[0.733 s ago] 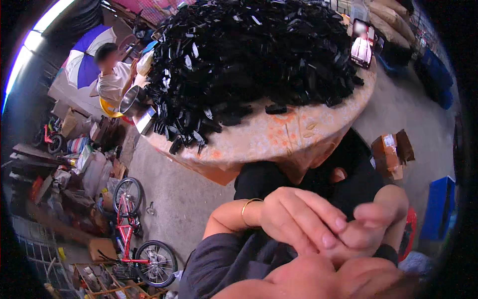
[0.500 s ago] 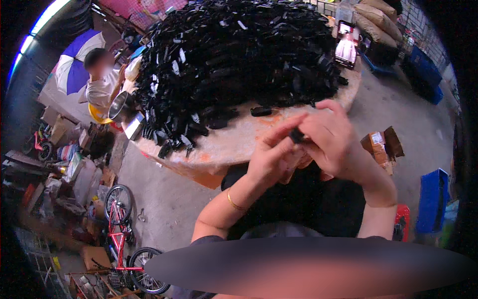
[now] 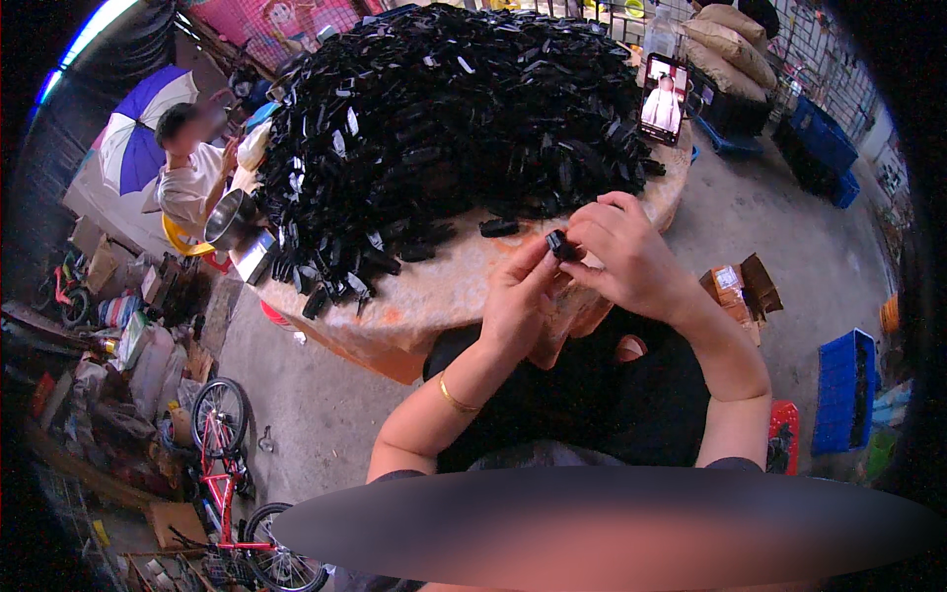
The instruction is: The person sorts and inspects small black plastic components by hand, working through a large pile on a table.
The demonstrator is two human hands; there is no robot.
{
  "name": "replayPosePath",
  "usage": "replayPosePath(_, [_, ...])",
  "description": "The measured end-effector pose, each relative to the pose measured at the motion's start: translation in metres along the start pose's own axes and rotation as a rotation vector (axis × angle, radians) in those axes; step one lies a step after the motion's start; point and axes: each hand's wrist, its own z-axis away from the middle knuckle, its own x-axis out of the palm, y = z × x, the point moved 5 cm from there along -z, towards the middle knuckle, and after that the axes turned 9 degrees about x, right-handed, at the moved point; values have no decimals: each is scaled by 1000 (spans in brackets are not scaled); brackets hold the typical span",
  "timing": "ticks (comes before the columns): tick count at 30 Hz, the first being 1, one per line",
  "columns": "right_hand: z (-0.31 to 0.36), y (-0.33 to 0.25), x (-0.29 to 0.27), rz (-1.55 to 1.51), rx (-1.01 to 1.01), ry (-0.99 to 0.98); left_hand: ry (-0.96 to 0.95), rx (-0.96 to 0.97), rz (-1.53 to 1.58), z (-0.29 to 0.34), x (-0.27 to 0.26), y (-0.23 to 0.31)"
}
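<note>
A small black plastic piece (image 3: 560, 245) is held between my two hands, just over the near edge of the table. My left hand (image 3: 521, 294) pinches it from the left, thumb and fingers closed. From the right, the fingertips of my right hand (image 3: 619, 249) close on the same piece. Its exact kind is too small to tell. Beyond my hands rises a large heap of black plastic pieces (image 3: 454, 118). One loose black piece (image 3: 499, 228) lies on the patterned tablecloth (image 3: 449, 281) between heap and hands.
A phone (image 3: 664, 99) stands upright at the heap's right edge. At the left edge are a metal bowl (image 3: 230, 219) and a seated person (image 3: 192, 183). A red bicycle (image 3: 222, 483), a cardboard box (image 3: 740, 294) and a blue crate (image 3: 845, 390) stand on the floor.
The view has shifted slightly, so the scene sits further left. My hands have drawn a little apart, and the black piece between them shows more plainly.
</note>
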Motion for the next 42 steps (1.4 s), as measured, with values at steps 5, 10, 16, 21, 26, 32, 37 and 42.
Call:
replayPosePath(5, [4, 16, 5, 56, 220, -349, -123, -103, -689, 5, -5, -2])
replayPosePath(10, [31, 38, 17, -41, 294, -762, -184, 521, -1533, -13, 9, 63])
replayPosePath(16, [15, 48, 37, -215, 312, -663, -261, 327, -2084, -37, -28, 64])
replayPosePath(21, [-5, 52, 66, -52, 143, -52, -309, 226, -2056, -43, -26, 48])
replayPosePath(26, [-13, 57, 93, 88, 106, -91, -233, 183, -1936, -35, -26, 56])
replayPosePath(32, [-19, 50, 58, -147, 237, 45, -206, 262, -1699, -39, -19, 63])
replayPosePath(37, [-11, 42, 56, -619, 468, 83, -20, 168, -1067, -48, -30, 51])
replayPosePath(42, [-4, 44, 59, -676, 545, 99, 148, 204, -604, -40, -25, 41])
